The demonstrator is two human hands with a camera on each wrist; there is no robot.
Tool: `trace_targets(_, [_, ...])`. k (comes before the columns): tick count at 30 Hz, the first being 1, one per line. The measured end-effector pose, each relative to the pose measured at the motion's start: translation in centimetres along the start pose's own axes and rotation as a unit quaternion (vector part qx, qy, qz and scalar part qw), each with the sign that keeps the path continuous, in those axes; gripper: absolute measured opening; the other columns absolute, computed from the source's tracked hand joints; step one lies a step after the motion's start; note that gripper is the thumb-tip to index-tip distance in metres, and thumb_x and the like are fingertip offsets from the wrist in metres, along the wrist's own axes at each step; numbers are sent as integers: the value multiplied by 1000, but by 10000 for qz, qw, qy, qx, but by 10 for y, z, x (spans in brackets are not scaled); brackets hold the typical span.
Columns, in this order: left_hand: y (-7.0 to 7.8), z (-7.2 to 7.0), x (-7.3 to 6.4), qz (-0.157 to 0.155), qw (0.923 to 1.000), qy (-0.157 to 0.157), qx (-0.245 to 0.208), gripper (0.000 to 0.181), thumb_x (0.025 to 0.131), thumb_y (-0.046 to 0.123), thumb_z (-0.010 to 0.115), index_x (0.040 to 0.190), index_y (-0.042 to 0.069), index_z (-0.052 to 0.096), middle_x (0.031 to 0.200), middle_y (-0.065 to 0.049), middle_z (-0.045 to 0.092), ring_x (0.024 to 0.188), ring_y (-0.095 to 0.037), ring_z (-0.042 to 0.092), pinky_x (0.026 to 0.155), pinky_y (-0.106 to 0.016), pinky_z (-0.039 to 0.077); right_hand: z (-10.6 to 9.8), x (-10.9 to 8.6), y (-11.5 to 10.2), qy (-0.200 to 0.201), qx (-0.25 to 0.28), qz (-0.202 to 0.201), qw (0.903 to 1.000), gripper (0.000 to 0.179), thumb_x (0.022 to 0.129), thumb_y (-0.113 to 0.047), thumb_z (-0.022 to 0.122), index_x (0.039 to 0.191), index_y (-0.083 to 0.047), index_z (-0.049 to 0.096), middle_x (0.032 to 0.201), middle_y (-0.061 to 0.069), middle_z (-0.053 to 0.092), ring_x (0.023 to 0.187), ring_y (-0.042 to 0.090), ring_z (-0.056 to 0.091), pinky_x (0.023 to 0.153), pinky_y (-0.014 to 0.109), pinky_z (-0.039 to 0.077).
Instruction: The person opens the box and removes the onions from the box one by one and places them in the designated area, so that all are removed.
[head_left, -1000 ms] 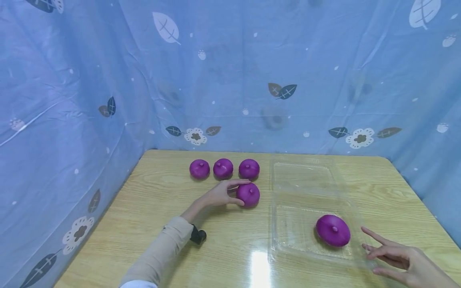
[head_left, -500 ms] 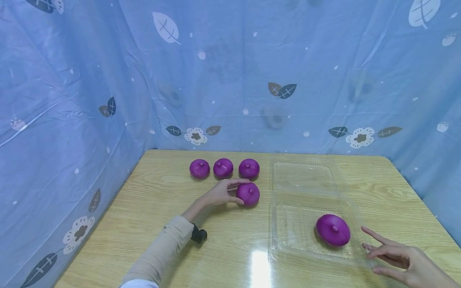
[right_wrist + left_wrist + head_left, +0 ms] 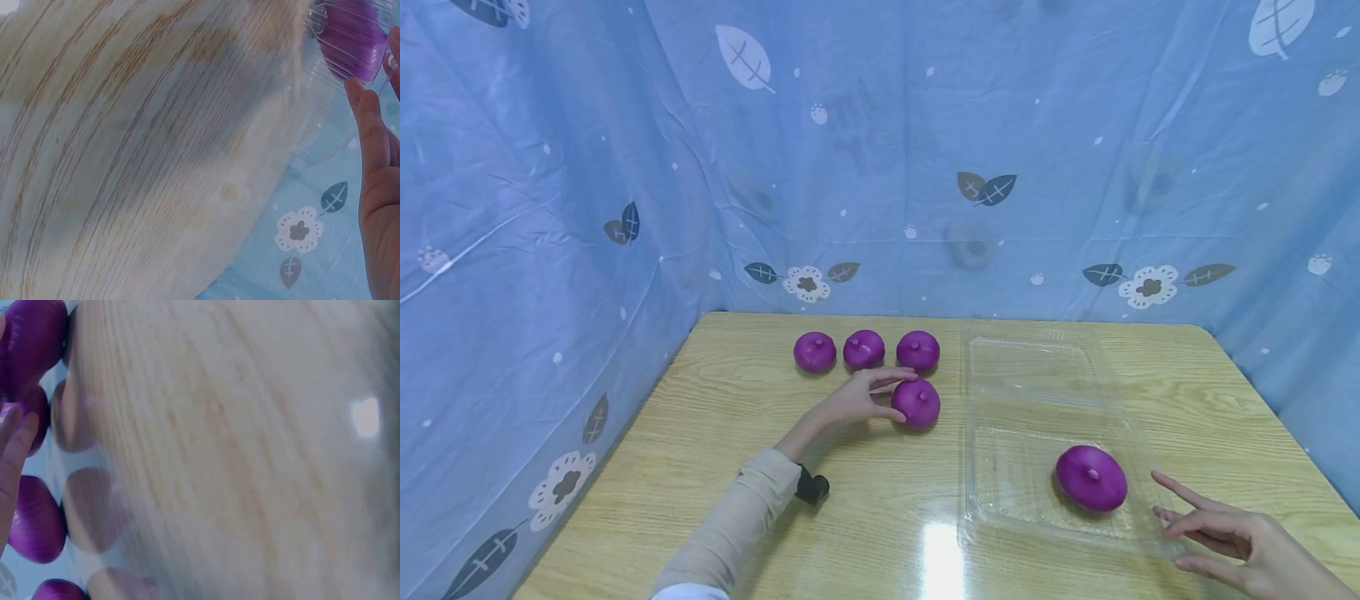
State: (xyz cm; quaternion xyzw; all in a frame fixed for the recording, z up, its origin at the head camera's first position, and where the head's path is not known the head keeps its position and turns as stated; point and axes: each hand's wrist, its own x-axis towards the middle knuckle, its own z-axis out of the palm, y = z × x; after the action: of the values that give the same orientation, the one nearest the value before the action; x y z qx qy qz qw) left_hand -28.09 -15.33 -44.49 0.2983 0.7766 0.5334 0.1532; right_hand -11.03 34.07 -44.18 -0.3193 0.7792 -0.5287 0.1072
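My left hand (image 3: pixel 853 402) reaches over the table from the left, thumb and fingers curved around the near side and far side of a purple onion (image 3: pixel 917 405). That onion sits on the wood; in the left wrist view a large purple onion (image 3: pixel 34 353) shows at the upper left edge. Behind it stand three more onions in a row: a left one (image 3: pixel 815 352), a middle one (image 3: pixel 864 349) and a right one (image 3: pixel 918 351). A clear plastic clamshell box (image 3: pixel 1000 521) lies opened out, with one onion (image 3: pixel 1092 478) inside. My right hand (image 3: pixel 1232 537) has loosely spread fingers at the box's right rim.
The wooden table (image 3: pixel 700 433) ends at a blue patterned cloth (image 3: pixel 880 167) behind and to the left. The box's lid half (image 3: pixel 1037 367) lies flat toward the back. A small black device (image 3: pixel 812 486) is at my left wrist.
My left hand has shifted very slightly toward the back of the table at the onion. My right hand stays at the box's rim.
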Motion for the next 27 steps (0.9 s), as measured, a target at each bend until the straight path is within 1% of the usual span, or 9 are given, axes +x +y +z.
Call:
trace_targets(3, [4, -4, -2, 16, 10000, 42, 52, 63, 77, 5, 79, 135, 9, 54, 145, -8, 46, 134, -25, 41, 106, -36, 41, 0, -1, -1, 18, -39, 41, 10000, 31, 83, 16, 61, 112, 4, 64, 148, -28, 31, 116, -1, 53, 84, 12, 50])
trace_targets(5, [7, -9, -5, 79, 9995, 198, 213, 62, 77, 7, 79, 134, 10, 55, 143, -5, 48, 133, -23, 42, 106, -39, 41, 0, -1, -1, 34, -107, 38, 9999, 31, 83, 16, 61, 111, 3, 65, 147, -28, 31, 115, -2, 52, 82, 12, 51])
trace_targets(9, [22, -12, -12, 258, 9932, 947, 631, 51, 80, 11, 78, 128, 11, 61, 135, -4, 56, 126, -21, 50, 103, -38, 44, 2, 0, -4, 104, -368, 12, 9993, 31, 82, 14, 64, 109, 0, 66, 147, -28, 31, 114, -3, 52, 78, 15, 54])
trace_targets(11, [31, -8, -16, 342, 9894, 1259, 630, 47, 80, 10, 77, 125, 8, 63, 132, -8, 59, 123, -25, 54, 99, -37, 47, 2, 1, -5, 116, -463, -32, 9989, 31, 81, 13, 66, 108, -1, 66, 147, -28, 31, 114, -3, 53, 76, 17, 55])
trace_targets(13, [43, 2, -18, 363, 9884, 1390, 495, 45, 80, 9, 77, 124, 6, 64, 128, -12, 61, 119, -29, 56, 97, -36, 50, 1, 1, -5, 100, -496, -37, 9987, 31, 80, 13, 66, 108, -2, 67, 147, -28, 31, 113, -4, 53, 75, 17, 55])
trace_targets(19, [70, 49, -10, 303, 9929, 1073, 425, 46, 79, 10, 78, 123, 6, 65, 123, -12, 63, 114, -29, 60, 94, -36, 51, 0, 0, -7, 131, -711, -96, 9973, 33, 79, 13, 68, 107, -4, 68, 147, -29, 30, 111, -5, 54, 74, 14, 54])
trace_targets(23, [79, 81, 3, 376, 9968, 705, -66, 48, 79, 7, 78, 124, 1, 63, 125, -13, 62, 116, -30, 58, 95, -34, 51, 1, 1, -8, 129, -766, -149, 9969, 32, 79, 12, 68, 106, -5, 68, 147, -28, 30, 112, -5, 54, 75, 12, 53])
trace_targets(25, [81, 95, 12, 448, 9978, 399, -299, 48, 79, 6, 77, 124, 1, 62, 127, -12, 61, 118, -28, 57, 95, -30, 50, 2, 2, -8, 160, -780, -264, 9965, 33, 78, 14, 68, 106, -5, 68, 148, -26, 31, 112, -4, 54, 76, 12, 53])
trace_targets(27, [82, 106, 21, 593, 9977, 3, -327, 50, 79, 6, 77, 127, 2, 61, 130, -7, 60, 120, -22, 56, 96, -24, 48, 3, 2, -8, 203, -782, -445, 9957, 35, 76, 16, 68, 105, -4, 67, 149, -22, 33, 113, -2, 55, 79, 12, 52])
